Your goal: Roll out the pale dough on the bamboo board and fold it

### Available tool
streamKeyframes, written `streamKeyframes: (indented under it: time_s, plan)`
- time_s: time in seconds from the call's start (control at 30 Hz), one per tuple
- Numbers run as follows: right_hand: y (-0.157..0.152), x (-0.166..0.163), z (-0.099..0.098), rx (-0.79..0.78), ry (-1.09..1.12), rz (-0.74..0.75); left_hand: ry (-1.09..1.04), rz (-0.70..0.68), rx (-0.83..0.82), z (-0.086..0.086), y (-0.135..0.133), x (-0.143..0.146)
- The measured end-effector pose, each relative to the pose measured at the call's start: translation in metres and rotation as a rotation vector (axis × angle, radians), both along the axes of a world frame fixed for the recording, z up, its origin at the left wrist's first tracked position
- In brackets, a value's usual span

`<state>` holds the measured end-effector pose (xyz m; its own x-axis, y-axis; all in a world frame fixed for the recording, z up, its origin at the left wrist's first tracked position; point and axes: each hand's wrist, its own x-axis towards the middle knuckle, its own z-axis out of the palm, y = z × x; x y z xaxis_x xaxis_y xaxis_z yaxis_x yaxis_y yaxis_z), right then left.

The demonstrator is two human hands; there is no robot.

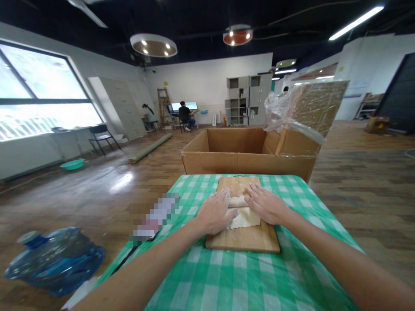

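Observation:
A wooden cutting board [249, 237] lies on a table with a green-and-white checked cloth [227, 276]. On the board lies a pale sheet of dough [244, 217], its far edge rolled up into a thick roll. My left hand [214, 212] rests flat on the left part of the dough with fingers stretched out, thumb toward the middle. To the right, my right hand [266, 204] lies flat on the roll, fingers extended and pointing left. Both palms press down on the dough and hide much of it.
A large open cardboard box [246, 162] with plastic wrap on its raised flap stands just behind the table. A blue water jug [55, 261] lies on the wooden floor at left. A blurred object [155, 218] sits at the table's left edge. A person sits at a desk far back.

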<state>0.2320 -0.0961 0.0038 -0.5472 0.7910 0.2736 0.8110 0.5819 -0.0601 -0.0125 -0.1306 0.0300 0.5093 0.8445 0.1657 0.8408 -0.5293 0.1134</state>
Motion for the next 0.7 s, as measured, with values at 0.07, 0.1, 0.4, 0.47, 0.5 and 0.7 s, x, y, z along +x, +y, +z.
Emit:
streamKeyframes:
  time_s: [0.07, 0.1, 0.4, 0.47, 0.5, 0.7]
  plan:
    - [0.008, 0.000, 0.001, 0.017, -0.045, 0.013, -0.008, 0.006, 0.000, 0.001, 0.009, 0.001]
    - [0.012, -0.001, 0.002, 0.032, -0.071, 0.028, -0.010, 0.006, 0.003, 0.000, 0.013, 0.001]
    - [0.046, -0.002, 0.002, 0.066, -0.117, 0.023, 0.039, -0.004, 0.010, -0.004, 0.057, -0.001]
    - [0.053, -0.002, 0.001, 0.031, -0.083, 0.014, 0.054, 0.006, 0.007, -0.007, 0.066, -0.002]
    - [0.056, -0.002, 0.000, 0.013, -0.071, 0.014, 0.055, 0.013, 0.008, -0.009, 0.070, -0.002]
    - [0.071, -0.005, -0.002, -0.062, -0.028, -0.039, 0.043, 0.034, 0.047, -0.016, 0.087, -0.001]
